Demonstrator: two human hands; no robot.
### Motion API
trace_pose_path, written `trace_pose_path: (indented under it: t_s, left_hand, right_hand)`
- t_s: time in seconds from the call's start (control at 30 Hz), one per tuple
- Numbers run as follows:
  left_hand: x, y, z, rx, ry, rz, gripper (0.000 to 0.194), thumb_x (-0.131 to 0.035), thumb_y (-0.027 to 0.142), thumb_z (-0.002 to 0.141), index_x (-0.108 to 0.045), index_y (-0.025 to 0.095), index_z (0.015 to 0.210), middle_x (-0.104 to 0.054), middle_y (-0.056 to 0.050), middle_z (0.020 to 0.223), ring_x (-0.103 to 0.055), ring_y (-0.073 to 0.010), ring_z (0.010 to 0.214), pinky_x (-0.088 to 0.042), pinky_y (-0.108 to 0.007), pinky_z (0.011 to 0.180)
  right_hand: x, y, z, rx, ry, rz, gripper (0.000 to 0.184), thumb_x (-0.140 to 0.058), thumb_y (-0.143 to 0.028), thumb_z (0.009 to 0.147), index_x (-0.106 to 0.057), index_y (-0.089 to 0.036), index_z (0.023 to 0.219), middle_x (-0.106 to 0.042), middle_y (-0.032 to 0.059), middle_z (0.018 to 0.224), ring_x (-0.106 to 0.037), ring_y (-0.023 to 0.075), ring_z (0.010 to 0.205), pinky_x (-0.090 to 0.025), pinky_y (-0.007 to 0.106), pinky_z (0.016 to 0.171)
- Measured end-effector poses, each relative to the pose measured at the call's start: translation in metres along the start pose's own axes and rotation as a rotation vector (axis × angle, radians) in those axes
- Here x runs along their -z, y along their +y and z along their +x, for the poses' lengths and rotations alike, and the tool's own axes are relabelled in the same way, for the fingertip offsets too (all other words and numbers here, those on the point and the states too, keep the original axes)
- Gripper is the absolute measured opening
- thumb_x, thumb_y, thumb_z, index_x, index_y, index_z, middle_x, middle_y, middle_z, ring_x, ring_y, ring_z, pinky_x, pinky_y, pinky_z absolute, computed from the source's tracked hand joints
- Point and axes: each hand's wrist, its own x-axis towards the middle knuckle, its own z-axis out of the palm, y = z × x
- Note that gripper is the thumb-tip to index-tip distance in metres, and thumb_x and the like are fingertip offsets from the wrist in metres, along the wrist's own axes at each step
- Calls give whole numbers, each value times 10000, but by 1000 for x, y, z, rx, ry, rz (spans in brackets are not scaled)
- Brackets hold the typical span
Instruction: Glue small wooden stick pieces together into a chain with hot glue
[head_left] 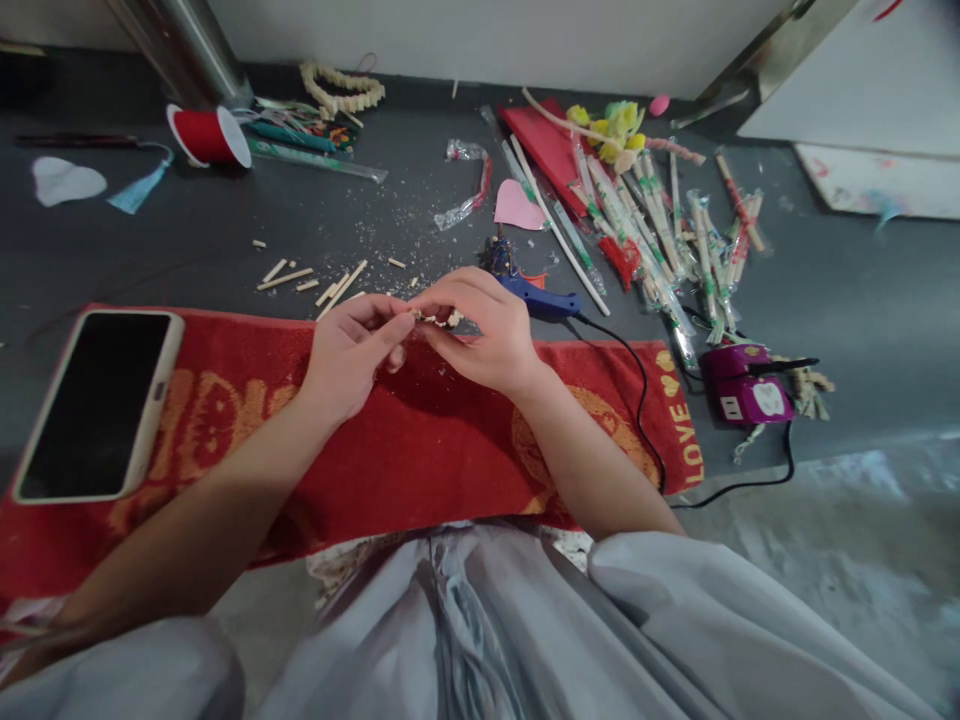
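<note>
My left hand [358,348] and my right hand [484,325] meet over the red towel [439,440], fingertips almost touching. Between them is a small, pale, notched strip of wooden bits [452,319], partly hidden by the fingers. Thumb and fingers of my left hand pinch its left end, while those of my right hand close around the rest. Just beyond the hands, short cut wooden sticks [343,287] lie on the dark table among crumbs. A blue glue gun [544,298] rests behind my right hand, its nozzle end pointing away.
A phone [97,400] lies on the towel at left. A red ribbon spool [210,137], a pale wooden chain [345,92] and a blue tassel [141,180] are at the back left. Wrapped chopsticks [645,220] and a purple power block [746,385] with a black cord are at right.
</note>
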Motion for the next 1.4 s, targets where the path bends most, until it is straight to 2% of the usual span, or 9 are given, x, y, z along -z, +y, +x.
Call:
trace_pose_path:
  t_s: [0.3, 0.5, 0.6, 0.7, 0.83, 1.0, 1.07, 1.2, 1.4]
  left_hand:
    - [3, -3, 0, -56, 0, 111, 384, -718, 587, 780, -658, 215, 854, -602, 21, 600, -474, -70, 392, -378, -224, 368]
    - [5, -6, 1, -238, -38, 288, 335, -619, 509, 885, -661, 237, 1075, -578, 38, 602, -458, -74, 400, -385, -223, 404]
    - [4, -2, -2, -294, -93, 421, 275, -602, 476, 889, -664, 211, 933, -590, 24, 597, -458, -85, 428, -365, -226, 412]
    - [2, 5, -5, -294, -182, 536, 334, -578, 453, 899, -561, 198, 685, -547, 22, 537, -484, -99, 466, -358, -224, 430]
    - [1, 8, -7, -219, -200, 445, 422, -502, 533, 939, -506, 206, 672, -491, 34, 505, -436, -87, 413, -341, -219, 406]
    - [2, 10, -2, -183, 96, 107, 377, -588, 543, 899, -525, 218, 720, -463, 45, 533, -413, -72, 413, -325, -208, 411]
    - [3, 15, 3, -71, 187, -58, 338, -657, 495, 859, -529, 219, 712, -451, 49, 539, -385, -61, 400, -291, -202, 394]
    - [3, 23, 9, 245, 156, -104, 282, -673, 433, 812, -618, 187, 684, -439, 44, 492, -254, -32, 337, -135, -186, 334]
    - [-2, 25, 3, 301, 68, -10, 164, -802, 253, 653, -662, 176, 691, -435, 61, 460, -231, -17, 346, -128, -191, 350]
  right_hand:
    - [0, 0, 0, -50, 1, 35, 87, -530, -262, 952, -591, -200, 951, -651, 30, 848, -607, 132, 776, -547, 328, 793]
    - [0, 0, 2, -84, 33, 115, 75, -565, -258, 931, -600, -193, 921, -630, 11, 820, -577, 112, 725, -528, 285, 724]
    - [0, -1, 2, -114, 24, 117, 74, -575, -262, 926, -613, -198, 927, -610, 6, 811, -554, 110, 716, -511, 272, 690]
    - [1, 0, 2, -137, 22, 95, 82, -585, -276, 922, -621, -204, 936, -580, -1, 785, -525, 110, 705, -496, 266, 668]
    - [2, 0, 3, -134, 22, 57, 72, -592, -267, 915, -613, -202, 938, -574, 0, 790, -512, 109, 708, -489, 263, 670]
    - [2, 0, 3, -124, 5, 73, 50, -565, -244, 923, -577, -197, 938, -601, 25, 895, -529, 109, 734, -505, 278, 697]
    - [2, 0, 2, -120, -11, 86, 42, -559, -235, 927, -575, -197, 938, -607, 31, 913, -536, 109, 735, -513, 282, 702]
    - [2, -1, 3, -88, -60, 54, 47, -535, -213, 934, -579, -198, 946, -618, 54, 939, -590, 139, 831, -541, 316, 777]
    - [1, 2, 1, -37, -84, -35, 112, -500, -142, 922, -585, -201, 963, -632, 68, 966, -617, 170, 946, -546, 358, 852]
